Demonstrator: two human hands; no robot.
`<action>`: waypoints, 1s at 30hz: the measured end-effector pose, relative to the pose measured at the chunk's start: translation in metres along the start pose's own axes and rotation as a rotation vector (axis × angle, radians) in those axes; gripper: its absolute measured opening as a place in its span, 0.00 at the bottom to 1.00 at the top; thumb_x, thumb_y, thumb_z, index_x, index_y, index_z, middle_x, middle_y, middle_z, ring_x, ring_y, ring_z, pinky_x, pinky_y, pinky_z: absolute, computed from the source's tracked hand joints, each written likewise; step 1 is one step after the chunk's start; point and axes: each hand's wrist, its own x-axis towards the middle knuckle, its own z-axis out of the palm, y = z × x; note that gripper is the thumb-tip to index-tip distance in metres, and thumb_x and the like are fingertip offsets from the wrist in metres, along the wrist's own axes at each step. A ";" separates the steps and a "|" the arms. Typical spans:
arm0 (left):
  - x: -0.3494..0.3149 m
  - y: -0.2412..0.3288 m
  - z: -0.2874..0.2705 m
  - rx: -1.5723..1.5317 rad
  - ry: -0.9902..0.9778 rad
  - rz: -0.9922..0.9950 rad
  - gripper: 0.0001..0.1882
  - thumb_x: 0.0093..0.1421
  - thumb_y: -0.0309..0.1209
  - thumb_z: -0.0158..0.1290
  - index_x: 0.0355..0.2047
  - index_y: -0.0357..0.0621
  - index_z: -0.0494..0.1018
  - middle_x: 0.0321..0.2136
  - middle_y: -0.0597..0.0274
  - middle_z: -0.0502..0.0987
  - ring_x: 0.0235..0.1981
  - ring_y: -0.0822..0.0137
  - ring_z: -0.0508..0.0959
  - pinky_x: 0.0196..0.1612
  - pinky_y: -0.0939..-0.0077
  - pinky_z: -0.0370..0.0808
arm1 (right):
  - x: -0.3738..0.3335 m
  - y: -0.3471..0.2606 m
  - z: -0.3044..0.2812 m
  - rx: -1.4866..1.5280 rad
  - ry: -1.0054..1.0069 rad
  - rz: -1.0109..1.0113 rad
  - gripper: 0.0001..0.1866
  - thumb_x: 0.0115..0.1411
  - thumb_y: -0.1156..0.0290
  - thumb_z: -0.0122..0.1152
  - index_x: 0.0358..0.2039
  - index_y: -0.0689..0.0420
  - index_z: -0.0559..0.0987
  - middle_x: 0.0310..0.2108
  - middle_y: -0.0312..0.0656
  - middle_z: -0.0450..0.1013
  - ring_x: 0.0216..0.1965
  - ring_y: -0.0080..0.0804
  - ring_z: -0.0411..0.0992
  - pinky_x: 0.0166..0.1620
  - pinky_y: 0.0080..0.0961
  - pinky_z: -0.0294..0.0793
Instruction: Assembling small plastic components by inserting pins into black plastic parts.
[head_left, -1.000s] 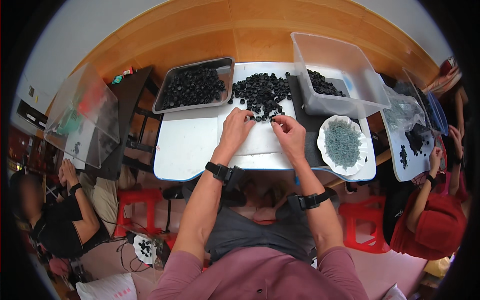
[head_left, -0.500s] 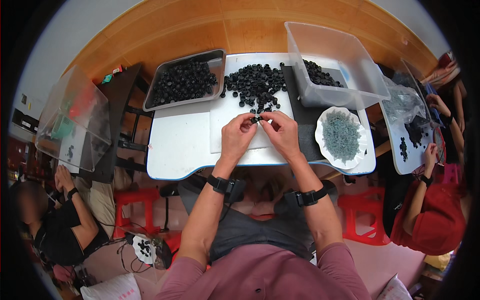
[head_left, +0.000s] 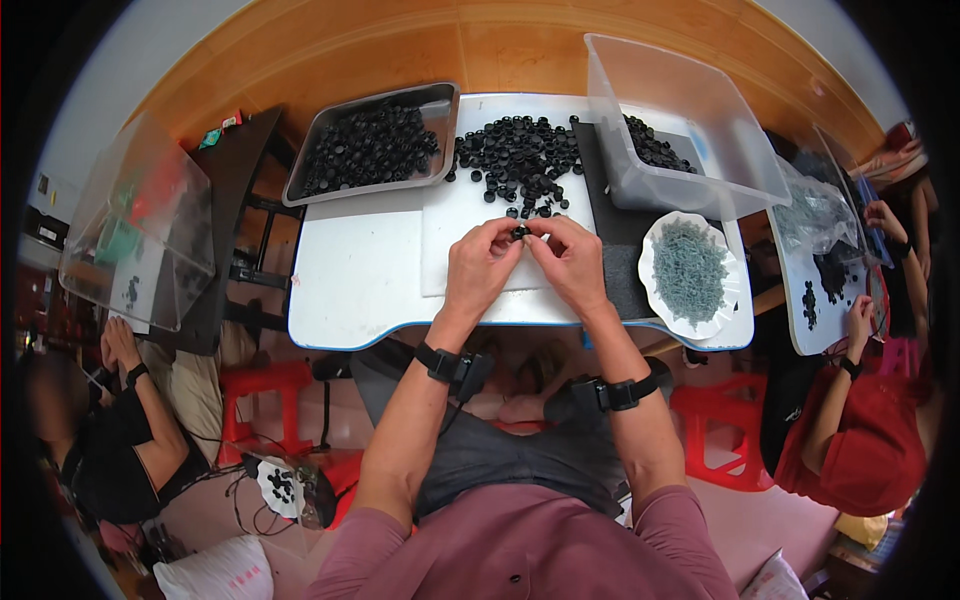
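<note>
Both my hands meet above a white board (head_left: 437,230) on the white table. My left hand (head_left: 480,265) pinches a small round black part (head_left: 520,231) between thumb and fingers. On its other side my right hand (head_left: 568,265) grips the same part, fingers drawn together. The fingertips partly cover it, so its details are hard to make out. Just beyond the fingertips spreads a loose pile of small black round parts (head_left: 520,155). Right of my right hand, a white wavy-rimmed plate (head_left: 652,300) holds many small grey-green pieces (head_left: 690,268).
A tray (head_left: 298,185) full of black parts stands at the back left. At the back right a clear plastic bin (head_left: 690,193) holds more, beside a dark mat (head_left: 622,270). Co-workers sit left and right at other tables. Red stools (head_left: 715,430) flank me.
My hands stay together on the black part, which has turned slightly between the fingers. The table has shifted a little in view.
</note>
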 end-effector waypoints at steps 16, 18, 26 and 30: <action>-0.001 0.002 0.000 -0.024 -0.008 -0.005 0.15 0.58 0.25 0.64 0.46 0.38 0.79 0.32 0.54 0.84 0.31 0.64 0.85 0.37 0.73 0.82 | 0.001 0.002 -0.001 0.045 -0.024 -0.074 0.10 0.60 0.77 0.66 0.42 0.59 0.87 0.31 0.44 0.81 0.30 0.31 0.78 0.33 0.25 0.76; -0.002 0.003 0.000 -0.018 -0.009 -0.003 0.15 0.58 0.25 0.64 0.46 0.38 0.79 0.32 0.54 0.84 0.31 0.64 0.85 0.37 0.73 0.82 | 0.001 0.004 -0.002 0.061 -0.023 -0.050 0.09 0.61 0.76 0.66 0.42 0.59 0.87 0.31 0.44 0.81 0.30 0.31 0.78 0.34 0.25 0.76; -0.001 0.000 0.000 0.004 -0.033 -0.023 0.14 0.59 0.25 0.64 0.46 0.38 0.79 0.33 0.57 0.85 0.31 0.69 0.84 0.37 0.76 0.80 | 0.018 0.015 -0.006 0.406 -0.190 0.392 0.07 0.59 0.77 0.68 0.37 0.64 0.86 0.28 0.37 0.81 0.24 0.18 0.73 0.27 0.18 0.72; 0.001 -0.002 0.000 0.009 -0.045 0.007 0.14 0.60 0.24 0.63 0.46 0.37 0.78 0.34 0.56 0.85 0.31 0.69 0.84 0.37 0.76 0.80 | 0.024 0.012 -0.010 0.415 -0.233 0.413 0.07 0.58 0.77 0.69 0.36 0.65 0.86 0.27 0.38 0.81 0.23 0.19 0.73 0.27 0.18 0.72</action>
